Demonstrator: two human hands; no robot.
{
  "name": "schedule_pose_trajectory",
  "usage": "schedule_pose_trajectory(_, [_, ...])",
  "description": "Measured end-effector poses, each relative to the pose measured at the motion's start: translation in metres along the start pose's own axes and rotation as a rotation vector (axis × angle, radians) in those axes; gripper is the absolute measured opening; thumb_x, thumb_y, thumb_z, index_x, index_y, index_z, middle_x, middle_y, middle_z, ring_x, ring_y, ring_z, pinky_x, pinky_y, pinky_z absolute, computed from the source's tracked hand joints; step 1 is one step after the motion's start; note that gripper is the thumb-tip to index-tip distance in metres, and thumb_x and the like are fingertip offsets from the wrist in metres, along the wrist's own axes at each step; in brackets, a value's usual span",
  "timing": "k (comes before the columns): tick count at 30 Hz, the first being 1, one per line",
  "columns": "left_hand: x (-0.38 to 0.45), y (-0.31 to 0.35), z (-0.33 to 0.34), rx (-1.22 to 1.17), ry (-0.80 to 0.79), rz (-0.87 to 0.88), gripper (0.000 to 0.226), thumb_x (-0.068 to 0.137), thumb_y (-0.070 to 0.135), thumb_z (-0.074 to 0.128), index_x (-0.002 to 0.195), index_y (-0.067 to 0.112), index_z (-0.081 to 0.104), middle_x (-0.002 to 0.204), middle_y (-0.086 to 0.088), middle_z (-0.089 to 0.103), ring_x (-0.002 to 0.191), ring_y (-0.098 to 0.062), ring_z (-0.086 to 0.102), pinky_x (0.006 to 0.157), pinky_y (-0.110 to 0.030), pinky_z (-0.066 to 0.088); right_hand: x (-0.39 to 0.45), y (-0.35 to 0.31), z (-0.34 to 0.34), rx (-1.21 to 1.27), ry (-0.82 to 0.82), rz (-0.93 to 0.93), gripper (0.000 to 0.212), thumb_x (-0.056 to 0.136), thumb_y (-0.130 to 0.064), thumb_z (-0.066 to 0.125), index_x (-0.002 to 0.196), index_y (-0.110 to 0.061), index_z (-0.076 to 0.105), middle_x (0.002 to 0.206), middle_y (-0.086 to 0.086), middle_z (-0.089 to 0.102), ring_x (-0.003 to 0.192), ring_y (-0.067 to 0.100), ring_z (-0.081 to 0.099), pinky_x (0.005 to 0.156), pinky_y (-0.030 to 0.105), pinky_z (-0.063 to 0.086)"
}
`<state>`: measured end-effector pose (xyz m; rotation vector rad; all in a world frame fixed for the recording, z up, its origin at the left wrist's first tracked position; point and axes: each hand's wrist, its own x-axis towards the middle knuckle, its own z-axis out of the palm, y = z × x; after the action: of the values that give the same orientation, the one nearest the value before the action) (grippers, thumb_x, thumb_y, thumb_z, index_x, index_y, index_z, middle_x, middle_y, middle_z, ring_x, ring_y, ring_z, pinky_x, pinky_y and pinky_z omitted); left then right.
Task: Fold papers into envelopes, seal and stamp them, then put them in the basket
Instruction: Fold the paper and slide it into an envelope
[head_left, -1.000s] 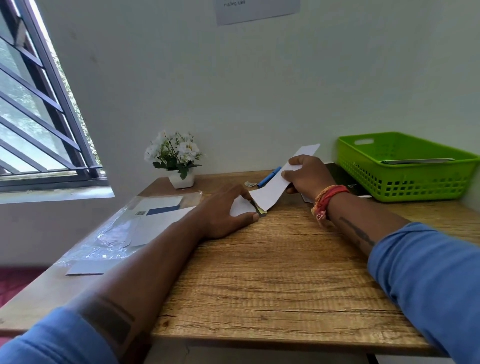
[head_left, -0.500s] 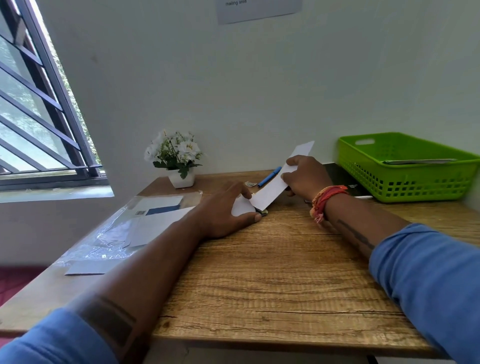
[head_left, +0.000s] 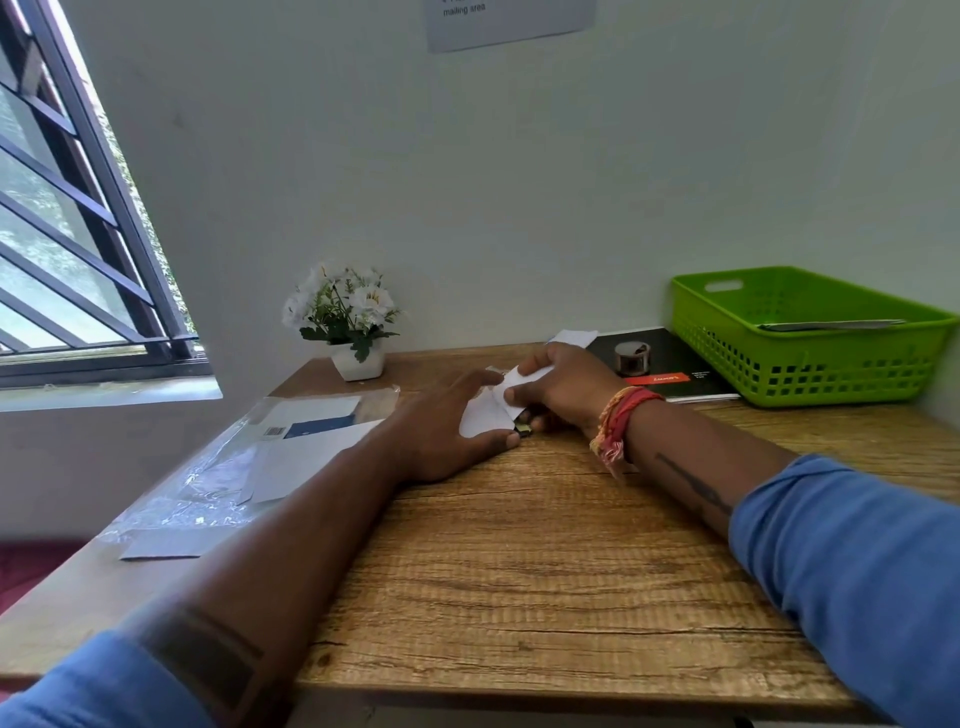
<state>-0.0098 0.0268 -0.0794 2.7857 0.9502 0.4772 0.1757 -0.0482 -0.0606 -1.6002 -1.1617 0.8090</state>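
I see my left hand (head_left: 447, 431) lying flat on the bench (head_left: 545, 561), fingers straight and pressing down one end of the paper (head_left: 483, 415). My right hand (head_left: 563, 387) pinches the paper's other end between thumb and curled fingers. Right of the paper sits the basket (head_left: 810, 353), well apart, at the bench's far edge

Rough-grain wood table (head_left: 545, 571), perforated glossy plastic basket (head_left: 810, 374), matt paper (head_left: 483, 415).

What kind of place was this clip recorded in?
Probably a small mailing desk by a window: the wall sign reads "mailing area", envelopes lie on the wooden table, and a green basket stands at the right.
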Motion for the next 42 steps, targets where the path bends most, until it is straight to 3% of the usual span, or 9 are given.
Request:
schedule_pose_trajectory(6, [0.001, -0.003, 0.001, 0.008, 0.019, 0.018, 0.083, 0.081, 0.080, 0.056, 0.150, 0.044, 0.029, 0.158, 0.010, 0.036, 0.136, -0.015, 0.041, 0.106, -0.039, 0.039, 0.001, -0.006, -0.008, -0.155, -0.019, 0.030, 0.026, 0.095, -0.036, 0.065, 0.102, -0.011, 0.069, 0.066, 0.006, 0.069, 0.047, 0.017, 0.056, 0.050, 0.029, 0.046])
schedule_pose_trajectory(11, [0.003, -0.002, 0.001, 0.009, -0.004, -0.005, 0.088, 0.077, 0.086, 0.054, 0.150, 0.046, 0.026, 0.160, 0.010, 0.033, 0.136, -0.018, 0.042, 0.107, -0.046, 0.043, 0.004, -0.005, -0.022, -0.084, 0.152, 0.029, 0.015, 0.100, -0.010, 0.051, 0.102, -0.013, 0.066, 0.074, 0.013, 0.070, 0.055, 0.022, 0.061, 0.052, 0.030, 0.052])
schedule_pose_trajectory(16, [0.000, -0.001, 0.000, 0.015, 0.040, 0.020, 0.085, 0.080, 0.081, 0.057, 0.150, 0.046, 0.027, 0.157, 0.012, 0.038, 0.133, -0.015, 0.044, 0.106, -0.040, 0.041, 0.001, -0.001, -0.006, -0.126, -0.074, 0.051, 0.012, 0.093, -0.011, 0.066, 0.105, -0.013, 0.068, 0.070, 0.009, 0.069, 0.050, 0.017, 0.055, 0.045, 0.026, 0.045])
schedule_pose_trajectory(19, [-0.001, -0.003, 0.001, 0.003, 0.056, 0.028, 0.083, 0.079, 0.082, 0.057, 0.149, 0.045, 0.029, 0.156, 0.011, 0.039, 0.134, -0.014, 0.044, 0.106, -0.040, 0.041, 0.002, -0.004, -0.002, -0.074, -0.089, 0.045, 0.019, 0.096, -0.023, 0.064, 0.109, -0.009, 0.066, 0.072, 0.011, 0.069, 0.054, 0.021, 0.056, 0.045, 0.028, 0.043])
schedule_pose_trajectory(22, [0.001, -0.003, 0.001, 0.012, 0.030, 0.013, 0.086, 0.078, 0.084, 0.056, 0.149, 0.046, 0.027, 0.158, 0.011, 0.037, 0.134, -0.015, 0.044, 0.104, -0.039, 0.042, 0.001, -0.008, -0.011, -0.079, 0.024, 0.035, 0.016, 0.100, -0.025, 0.056, 0.107, -0.012, 0.062, 0.085, 0.013, 0.072, 0.065, 0.027, 0.063, 0.050, 0.031, 0.049])
schedule_pose_trajectory(26, [0.001, -0.001, 0.000, 0.013, 0.016, -0.006, 0.089, 0.076, 0.086, 0.054, 0.150, 0.046, 0.026, 0.159, 0.011, 0.035, 0.134, -0.017, 0.044, 0.106, -0.041, 0.042, 0.000, -0.008, -0.026, -0.128, 0.181, 0.013, 0.019, 0.100, -0.012, 0.047, 0.115, -0.017, 0.057, 0.095, 0.012, 0.068, 0.059, 0.020, 0.066, 0.046, 0.027, 0.051])
schedule_pose_trajectory(30, [-0.001, 0.001, -0.002, 0.011, 0.011, -0.003, 0.091, 0.075, 0.087, 0.053, 0.150, 0.045, 0.026, 0.159, 0.011, 0.035, 0.134, -0.017, 0.044, 0.107, -0.046, 0.042, 0.001, -0.007, -0.021, -0.175, 0.085, 0.065, 0.021, 0.098, -0.012, 0.053, 0.115, -0.007, 0.065, 0.082, 0.014, 0.073, 0.058, 0.021, 0.063, 0.053, 0.031, 0.052])
schedule_pose_trajectory(36, [-0.003, 0.004, -0.004, 0.009, 0.019, 0.005, 0.087, 0.078, 0.082, 0.056, 0.151, 0.044, 0.026, 0.159, 0.009, 0.035, 0.135, -0.017, 0.043, 0.110, -0.048, 0.040, 0.002, -0.005, -0.005, -0.191, -0.047, 0.086, 0.020, 0.096, -0.020, 0.061, 0.107, -0.005, 0.069, 0.067, 0.010, 0.070, 0.048, 0.018, 0.057, 0.047, 0.029, 0.045])
schedule_pose_trajectory(42, [-0.001, 0.005, -0.003, 0.019, 0.012, 0.002, 0.086, 0.080, 0.080, 0.057, 0.151, 0.046, 0.024, 0.160, 0.009, 0.034, 0.137, -0.017, 0.042, 0.110, -0.046, 0.039, 0.005, -0.004, -0.008, -0.106, -0.080, 0.190, 0.020, 0.094, -0.017, 0.061, 0.107, -0.006, 0.069, 0.081, 0.011, 0.068, 0.052, 0.017, 0.053, 0.042, 0.025, 0.040])
